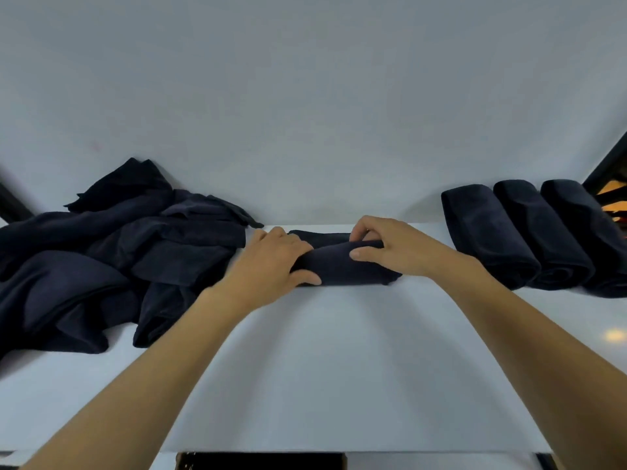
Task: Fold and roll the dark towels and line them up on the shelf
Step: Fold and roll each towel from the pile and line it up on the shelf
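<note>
A dark navy towel lies partly rolled at the back middle of the white shelf. My left hand grips the roll's left end, thumb under its front edge. My right hand holds the right end, fingers curled over the top and thumb on the front. A flat tail of the same towel shows behind the roll. Three rolled dark towels lie side by side at the right. A heap of loose dark towels fills the left side.
A white wall rises straight behind the shelf. Black frame bars stand at the far right, and another at the far left. A dark opening shows below the shelf's front edge.
</note>
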Action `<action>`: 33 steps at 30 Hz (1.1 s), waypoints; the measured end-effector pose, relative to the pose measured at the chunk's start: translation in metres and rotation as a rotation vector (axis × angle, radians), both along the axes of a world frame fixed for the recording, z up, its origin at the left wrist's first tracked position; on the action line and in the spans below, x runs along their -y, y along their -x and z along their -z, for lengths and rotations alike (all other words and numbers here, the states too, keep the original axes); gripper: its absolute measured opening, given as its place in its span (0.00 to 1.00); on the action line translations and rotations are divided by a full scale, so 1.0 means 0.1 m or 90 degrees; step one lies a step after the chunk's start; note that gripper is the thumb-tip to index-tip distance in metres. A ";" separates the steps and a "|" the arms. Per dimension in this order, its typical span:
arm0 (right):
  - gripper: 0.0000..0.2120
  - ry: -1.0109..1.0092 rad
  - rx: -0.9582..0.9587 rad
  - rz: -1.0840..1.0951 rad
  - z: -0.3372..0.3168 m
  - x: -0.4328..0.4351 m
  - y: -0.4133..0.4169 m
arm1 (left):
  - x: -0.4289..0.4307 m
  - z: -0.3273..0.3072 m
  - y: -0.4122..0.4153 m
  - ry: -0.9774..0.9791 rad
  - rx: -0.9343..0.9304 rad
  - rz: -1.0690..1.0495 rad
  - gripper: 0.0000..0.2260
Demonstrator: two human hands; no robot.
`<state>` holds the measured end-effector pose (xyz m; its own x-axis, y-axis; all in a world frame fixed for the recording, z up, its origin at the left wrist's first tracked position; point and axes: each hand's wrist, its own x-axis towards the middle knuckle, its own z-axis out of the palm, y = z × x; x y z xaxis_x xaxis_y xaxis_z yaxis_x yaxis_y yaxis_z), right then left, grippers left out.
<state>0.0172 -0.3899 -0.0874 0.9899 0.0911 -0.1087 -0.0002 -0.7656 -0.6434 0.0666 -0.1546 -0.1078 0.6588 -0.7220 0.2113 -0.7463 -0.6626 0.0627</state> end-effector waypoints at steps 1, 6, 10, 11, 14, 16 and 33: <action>0.05 0.044 0.040 -0.001 -0.02 -0.01 -0.01 | 0.03 -0.06 -0.09 -0.008 -0.056 0.001 0.19; 0.18 0.316 0.303 -0.107 0.11 -0.05 0.09 | 0.11 -0.23 -0.47 -0.021 -0.361 -0.019 0.16; 0.16 0.241 0.232 -0.064 0.13 0.00 -0.10 | 0.23 -0.24 -0.50 -0.014 -0.176 -0.035 0.17; 0.14 0.186 0.195 -0.053 0.11 0.02 -0.18 | 0.23 -0.21 -0.46 0.011 -0.076 -0.016 0.19; 0.09 0.056 0.078 -0.011 0.02 0.08 -0.38 | 0.21 -0.07 -0.40 -0.029 0.062 0.012 0.23; 0.07 0.055 0.085 0.001 0.01 0.05 -0.46 | 0.23 -0.06 -0.49 -0.040 0.019 -0.007 0.21; 0.25 -0.038 0.046 0.264 0.01 0.04 -0.14 | 0.97 0.15 -0.09 0.533 -0.340 -0.241 0.28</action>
